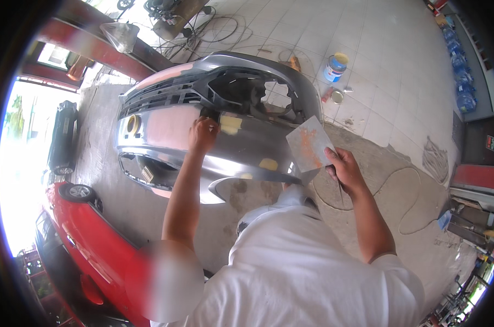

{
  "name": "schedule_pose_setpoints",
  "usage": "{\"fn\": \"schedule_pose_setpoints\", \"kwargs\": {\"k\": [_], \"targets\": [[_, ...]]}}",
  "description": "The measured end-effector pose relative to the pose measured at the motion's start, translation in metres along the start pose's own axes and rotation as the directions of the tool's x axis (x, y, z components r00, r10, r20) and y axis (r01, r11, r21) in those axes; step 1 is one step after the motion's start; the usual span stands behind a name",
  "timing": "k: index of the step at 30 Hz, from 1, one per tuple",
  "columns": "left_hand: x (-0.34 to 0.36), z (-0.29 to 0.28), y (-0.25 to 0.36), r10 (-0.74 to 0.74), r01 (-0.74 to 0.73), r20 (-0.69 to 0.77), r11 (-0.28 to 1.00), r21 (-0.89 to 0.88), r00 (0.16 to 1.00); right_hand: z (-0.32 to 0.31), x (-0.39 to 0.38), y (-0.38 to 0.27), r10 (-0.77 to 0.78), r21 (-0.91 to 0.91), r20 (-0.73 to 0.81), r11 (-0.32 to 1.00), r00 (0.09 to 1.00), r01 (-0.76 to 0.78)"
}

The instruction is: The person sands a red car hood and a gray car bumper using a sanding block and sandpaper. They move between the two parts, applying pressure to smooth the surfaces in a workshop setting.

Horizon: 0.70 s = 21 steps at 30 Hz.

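Note:
A grey car bumper (241, 150) with pink, yellow and bare-metal-looking patches lies across the space before me. My left hand (204, 133) is against its upper face, between the pink area and a yellow filler patch (231, 125). Its fingers are bent together beside a dark patch, and what they grip, if anything, I cannot make out. Over the bumper's right end, my right hand (345, 167) pinches a square, pale putty board (312, 143) by its lower right corner. Orange smears mark the board's face. Something thin and dark points down below that hand.
A roll of tape (132, 125) sits on the bumper's left part. Beyond the right end stand an open blue can (335, 68) and a round lid (337, 97) on tiles. A red car (94, 240) is at lower left. A hose (405, 169) curls over the floor.

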<state>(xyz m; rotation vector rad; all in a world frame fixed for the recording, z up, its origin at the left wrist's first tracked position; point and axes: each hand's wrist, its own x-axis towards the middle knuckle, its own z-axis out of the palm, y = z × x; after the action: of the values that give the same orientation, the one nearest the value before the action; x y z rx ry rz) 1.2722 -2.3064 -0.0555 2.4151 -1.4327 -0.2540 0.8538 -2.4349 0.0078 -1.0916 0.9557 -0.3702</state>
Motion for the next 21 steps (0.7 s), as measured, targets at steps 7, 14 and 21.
{"fn": "schedule_pose_setpoints", "kwargs": {"k": [7,14,21], "targets": [[0.021,-0.004,0.002,0.016,-0.032,0.147,0.994,0.105,0.989,-0.005,0.040,-0.019,0.025,0.008,0.075,1.000,0.997,-0.026],[-0.055,-0.033,0.020,-0.039,0.024,-0.038,0.943,-0.332,0.999,-0.015,0.049,-0.018,0.051,0.048,0.064,0.997,0.997,-0.054],[-0.299,0.035,-0.010,-0.383,0.596,0.563,0.761,-0.257,0.732,0.010,0.056,-0.016,0.048,0.039,0.137,0.998,0.989,-0.054]]}}
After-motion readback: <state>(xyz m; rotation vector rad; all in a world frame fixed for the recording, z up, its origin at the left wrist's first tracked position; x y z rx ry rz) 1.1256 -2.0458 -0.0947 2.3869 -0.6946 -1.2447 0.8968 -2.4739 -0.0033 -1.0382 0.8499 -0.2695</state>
